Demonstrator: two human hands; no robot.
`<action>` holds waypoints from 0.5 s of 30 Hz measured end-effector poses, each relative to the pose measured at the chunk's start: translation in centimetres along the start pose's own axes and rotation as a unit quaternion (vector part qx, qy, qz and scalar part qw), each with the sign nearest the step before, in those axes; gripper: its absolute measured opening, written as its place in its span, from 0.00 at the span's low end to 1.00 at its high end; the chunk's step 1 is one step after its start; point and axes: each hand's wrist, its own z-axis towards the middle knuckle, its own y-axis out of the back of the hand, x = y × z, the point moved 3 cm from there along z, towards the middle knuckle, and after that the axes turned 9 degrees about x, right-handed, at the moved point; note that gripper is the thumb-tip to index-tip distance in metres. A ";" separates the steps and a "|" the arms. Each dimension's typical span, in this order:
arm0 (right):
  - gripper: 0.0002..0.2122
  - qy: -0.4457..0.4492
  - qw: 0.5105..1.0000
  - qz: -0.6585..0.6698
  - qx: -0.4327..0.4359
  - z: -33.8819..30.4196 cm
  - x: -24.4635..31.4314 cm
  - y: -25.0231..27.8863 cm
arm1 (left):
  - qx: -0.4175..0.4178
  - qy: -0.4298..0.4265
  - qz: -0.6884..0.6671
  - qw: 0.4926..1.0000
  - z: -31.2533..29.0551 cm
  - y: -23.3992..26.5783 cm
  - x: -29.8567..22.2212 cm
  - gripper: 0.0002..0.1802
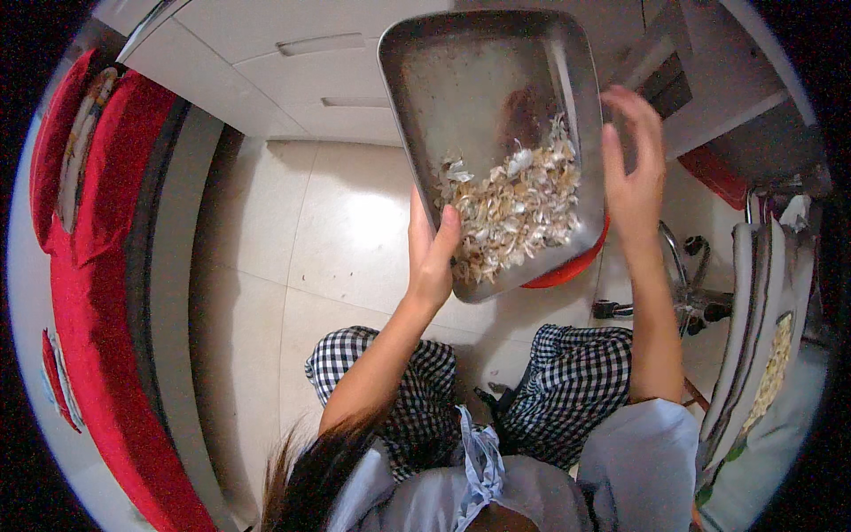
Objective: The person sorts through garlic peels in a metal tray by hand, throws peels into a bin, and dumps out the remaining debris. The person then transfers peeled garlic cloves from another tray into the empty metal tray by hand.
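A rectangular metal tray [479, 80] is held tilted in front of me, over the floor. Loose, pale dry flakes [519, 213], white to tan and resembling garlic skins, are heaped toward its near end. My left hand [432, 266] grips the tray's near left side, thumb over the rim and fingers underneath. Beside the right rim is my right hand [634, 168], slightly blurred, with thumb and fingers apart and nothing between them. Under the tray, a red rounded rim [572, 269] shows, perhaps a basin's; the rest of it is hidden.
White drawers [310, 75] stand ahead. A long red-covered seat [97, 310] runs along the left. At the right are a wheeled chair base [683, 293] and a padded light-coloured piece of furniture [753, 328]. Small dark bits lie on the tiled floor [341, 222].
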 end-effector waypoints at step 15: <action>0.17 -0.246 0.952 0.092 0.159 -3.8 -11.1 -4.1 | 0.050 -0.055 0.188 0.979 4.4 1.3 5.2 0.23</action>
